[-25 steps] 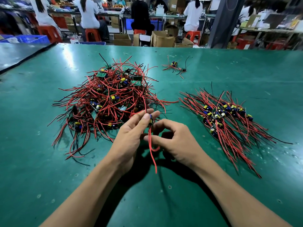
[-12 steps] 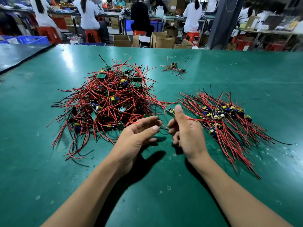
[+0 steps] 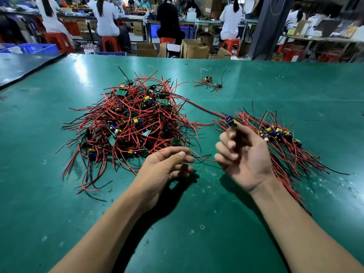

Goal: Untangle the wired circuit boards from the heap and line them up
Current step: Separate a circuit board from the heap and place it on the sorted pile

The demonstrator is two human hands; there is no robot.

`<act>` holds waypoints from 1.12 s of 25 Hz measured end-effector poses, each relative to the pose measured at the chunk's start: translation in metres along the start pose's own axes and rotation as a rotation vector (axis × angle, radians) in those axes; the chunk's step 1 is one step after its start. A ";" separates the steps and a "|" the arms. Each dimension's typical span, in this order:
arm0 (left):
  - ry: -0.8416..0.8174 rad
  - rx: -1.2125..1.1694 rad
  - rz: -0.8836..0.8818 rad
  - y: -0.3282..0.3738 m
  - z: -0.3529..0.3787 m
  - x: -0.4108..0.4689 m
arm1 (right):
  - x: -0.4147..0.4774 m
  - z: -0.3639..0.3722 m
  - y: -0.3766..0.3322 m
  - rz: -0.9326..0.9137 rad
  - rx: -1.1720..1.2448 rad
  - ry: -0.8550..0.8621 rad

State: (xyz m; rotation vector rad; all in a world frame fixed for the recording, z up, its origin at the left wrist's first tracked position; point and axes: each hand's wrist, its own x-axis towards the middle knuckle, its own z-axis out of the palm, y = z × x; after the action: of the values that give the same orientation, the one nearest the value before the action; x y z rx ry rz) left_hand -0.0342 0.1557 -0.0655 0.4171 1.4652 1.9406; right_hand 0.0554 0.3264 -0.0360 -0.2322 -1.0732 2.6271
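A tangled heap [image 3: 132, 123] of small circuit boards with red and black wires lies on the green table [image 3: 197, 223], left of centre. To the right, sorted boards [image 3: 275, 134] lie side by side with their wires fanned out. My right hand [image 3: 244, 156], palm up, pinches one circuit board [image 3: 231, 121] at its fingertips. That board's red wire [image 3: 199, 107] stretches back to the heap. My left hand [image 3: 165, 168] hovers at the heap's near edge with fingers relaxed, touching loose wire ends.
A small separate cluster of wired boards [image 3: 209, 81] lies farther back. Beyond the table's far edge stand cardboard boxes [image 3: 194, 49] and red stools, with several seated people at benches. A dark table [image 3: 17, 66] adjoins at the left.
My right hand lifted the board up and to the right, toward the sorted row, drawing its red wire taut out of the heap. My left hand let go and stayed by the heap.
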 end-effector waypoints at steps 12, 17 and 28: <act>-0.163 0.010 -0.043 0.003 -0.004 -0.007 | -0.004 0.006 0.034 0.134 -0.764 -0.044; -0.162 0.057 -0.053 0.001 -0.002 -0.007 | 0.000 0.000 0.042 0.024 -0.715 0.055; 0.000 0.282 0.002 -0.003 0.011 -0.005 | 0.003 0.001 0.036 0.164 -0.671 0.139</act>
State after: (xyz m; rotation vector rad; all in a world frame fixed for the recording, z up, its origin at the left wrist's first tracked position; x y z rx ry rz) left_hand -0.0230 0.1612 -0.0641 0.5435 1.7457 1.7390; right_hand 0.0452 0.3020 -0.0606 -0.6521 -1.9132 2.2372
